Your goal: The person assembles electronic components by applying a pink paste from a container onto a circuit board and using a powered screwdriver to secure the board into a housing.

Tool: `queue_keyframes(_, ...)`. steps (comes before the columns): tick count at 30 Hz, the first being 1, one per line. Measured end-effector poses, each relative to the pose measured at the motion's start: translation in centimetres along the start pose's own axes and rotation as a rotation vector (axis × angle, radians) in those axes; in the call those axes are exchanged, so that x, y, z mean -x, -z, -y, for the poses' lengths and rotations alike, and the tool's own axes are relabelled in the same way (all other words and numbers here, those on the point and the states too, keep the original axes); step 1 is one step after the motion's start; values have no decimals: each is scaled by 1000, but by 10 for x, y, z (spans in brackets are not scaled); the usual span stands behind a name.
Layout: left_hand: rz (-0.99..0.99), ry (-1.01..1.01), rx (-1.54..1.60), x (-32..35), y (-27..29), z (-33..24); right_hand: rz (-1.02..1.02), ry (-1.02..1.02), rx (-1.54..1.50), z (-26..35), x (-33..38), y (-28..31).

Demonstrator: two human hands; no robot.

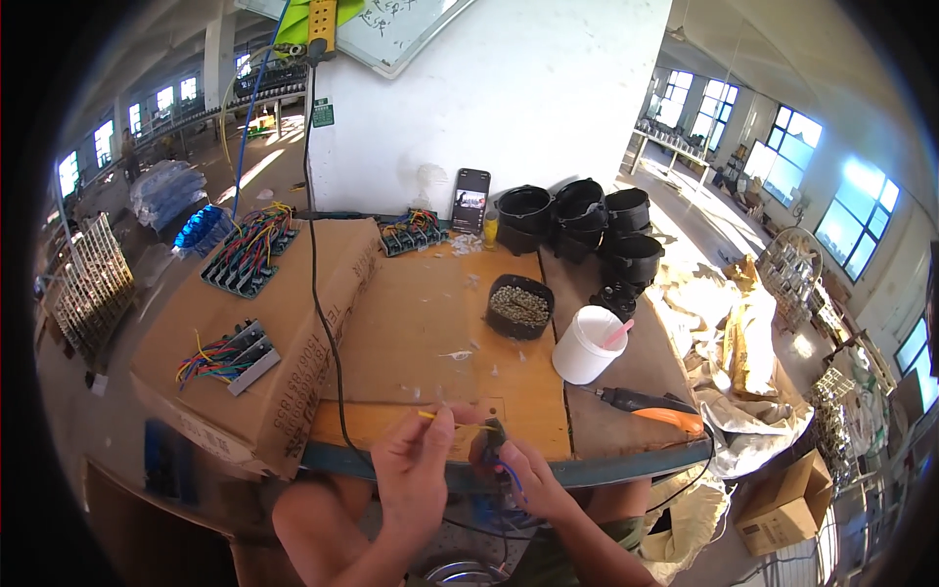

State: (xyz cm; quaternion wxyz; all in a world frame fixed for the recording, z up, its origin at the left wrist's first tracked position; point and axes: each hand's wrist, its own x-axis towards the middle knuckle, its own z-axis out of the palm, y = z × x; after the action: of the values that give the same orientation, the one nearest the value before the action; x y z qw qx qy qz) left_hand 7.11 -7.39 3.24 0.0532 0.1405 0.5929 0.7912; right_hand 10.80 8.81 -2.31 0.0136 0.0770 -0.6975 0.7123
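Over the table's near edge, my left hand [416,470] pinches a yellow wire [427,416] between thumb and fingertips. Close to its right, my right hand [538,484] grips a small dark circuit board [493,433], partly hidden by the fingers. The yellow wire runs across to that board, and a blue wire [514,481] hangs from it by my right fingers. Beyond the hands stands a black bowl [511,328] of small metal parts, too small to name. Beside it is a white tub [579,357] with a pink handle sticking out.
A cardboard box [328,323] on the left bears wired circuit boards [245,259]. A black cable [321,323] crosses its edge. Several black round housings [523,220] stand behind, near a propped phone [469,201]. An orange-and-black corded tool [665,419] lies at right.
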Motion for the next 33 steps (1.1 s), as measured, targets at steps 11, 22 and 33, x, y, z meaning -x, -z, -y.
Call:
queue_keyframes(11,240,-9,330,15,8,2,115,483,698,45,9,44)
queue_keyframes(22,378,707,325,27,0,18,-762,291,1156,96,-30,151)
queue_keyframes(33,387,435,278,38,-1,41,-321,172,1279,90,-69,208)
